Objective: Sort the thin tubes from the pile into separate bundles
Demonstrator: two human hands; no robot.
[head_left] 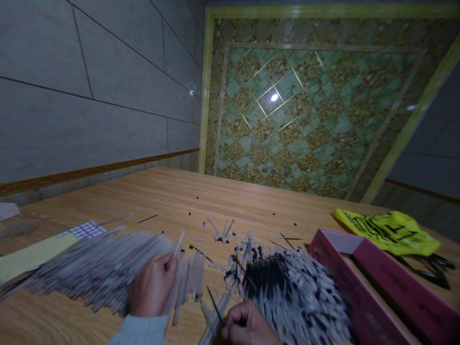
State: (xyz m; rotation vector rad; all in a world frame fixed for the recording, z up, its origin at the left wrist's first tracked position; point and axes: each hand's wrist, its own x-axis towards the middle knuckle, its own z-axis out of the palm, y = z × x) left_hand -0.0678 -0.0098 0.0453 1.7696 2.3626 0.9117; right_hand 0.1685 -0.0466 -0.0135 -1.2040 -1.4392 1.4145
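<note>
My left hand (153, 287) is closed, pinching a thin translucent tube (179, 243) that sticks up from the fingertips. It is beside a large heap of similar clear tubes (97, 268) on the left, with a few more tubes (194, 275) lying just to its right. My right hand (247, 325) is closed on a slim black stick (214, 304), which slants up and left. Beyond it spreads a pile of black sticks and clear pieces with dark ends (302, 292). The far ends of both held pieces are apart.
An open pink box (362, 287) stands on the right of the wooden table (172, 187). Behind it lie a yellow bag (391, 232) and black-framed glasses (431, 268). Loose short pieces (221, 230) are scattered mid-table. Pale yellow paper (39, 256) is at the left.
</note>
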